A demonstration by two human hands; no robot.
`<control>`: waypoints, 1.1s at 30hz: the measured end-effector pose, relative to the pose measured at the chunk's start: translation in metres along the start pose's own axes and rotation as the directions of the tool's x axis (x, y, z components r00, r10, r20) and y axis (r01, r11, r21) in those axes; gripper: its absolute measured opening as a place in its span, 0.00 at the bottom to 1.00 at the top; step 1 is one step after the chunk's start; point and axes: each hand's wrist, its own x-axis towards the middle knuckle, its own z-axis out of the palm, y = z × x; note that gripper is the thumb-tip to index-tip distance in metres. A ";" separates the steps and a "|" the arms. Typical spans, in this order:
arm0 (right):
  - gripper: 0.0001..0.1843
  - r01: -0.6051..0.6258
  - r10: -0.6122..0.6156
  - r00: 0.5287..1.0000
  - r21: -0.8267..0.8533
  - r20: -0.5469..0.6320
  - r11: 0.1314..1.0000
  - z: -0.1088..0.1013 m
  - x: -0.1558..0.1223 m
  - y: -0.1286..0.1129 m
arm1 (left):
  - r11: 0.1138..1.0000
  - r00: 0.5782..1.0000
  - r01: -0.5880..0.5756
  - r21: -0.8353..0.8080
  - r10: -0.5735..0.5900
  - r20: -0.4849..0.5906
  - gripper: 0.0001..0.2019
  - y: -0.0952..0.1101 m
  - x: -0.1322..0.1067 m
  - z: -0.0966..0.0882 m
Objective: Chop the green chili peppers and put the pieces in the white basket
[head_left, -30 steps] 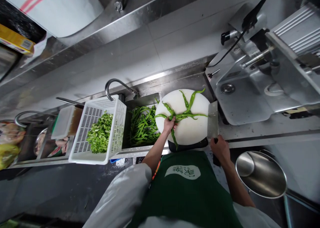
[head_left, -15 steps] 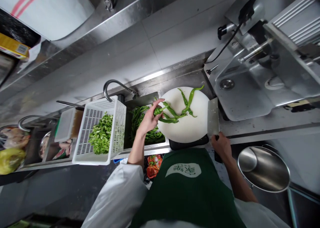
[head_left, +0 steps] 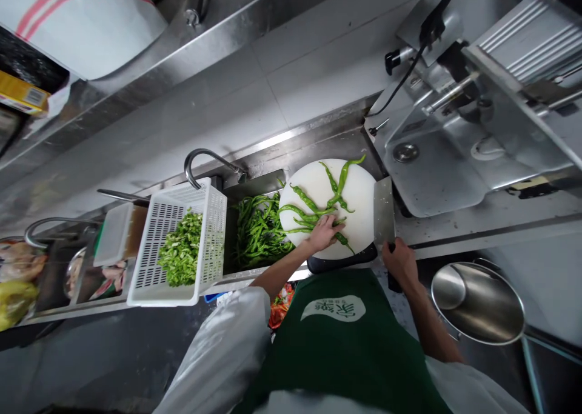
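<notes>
Steel bench [head_left: 477, 226] ran left to right, with the wall close behind. The slicer machine [head_left: 454, 159] filled the right end, so there was little free bench. The white slotted basket [head_left: 216, 232] sat at the left over the sink line and held chopped green pepper [head_left: 179, 250]. The sink [head_left: 254, 186] beside it was piled with whole peppers [head_left: 257, 232]. A steel bowl [head_left: 477, 308] sat low right, off the bench front. The round white board [head_left: 361, 190] sat between sink and slicer, its left rim over the sink edge and its near rim at the bench front. The right part of the board was bare. The cleaver [head_left: 384, 211] lay along the board's right rim, with the right hand [head_left: 400, 262] closed on its handle. The left hand [head_left: 325, 232] lay flat, fingers spread, on the long peppers [head_left: 313, 205] near the front of the board. Their tips fanned out toward the far rim.
</notes>
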 end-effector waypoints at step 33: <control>0.15 -0.050 0.050 0.999 0.052 0.017 0.997 0.006 0.000 -0.001 | 0.231 0.599 -0.243 -0.942 -0.728 -0.333 0.13 -0.086 -0.022 -0.053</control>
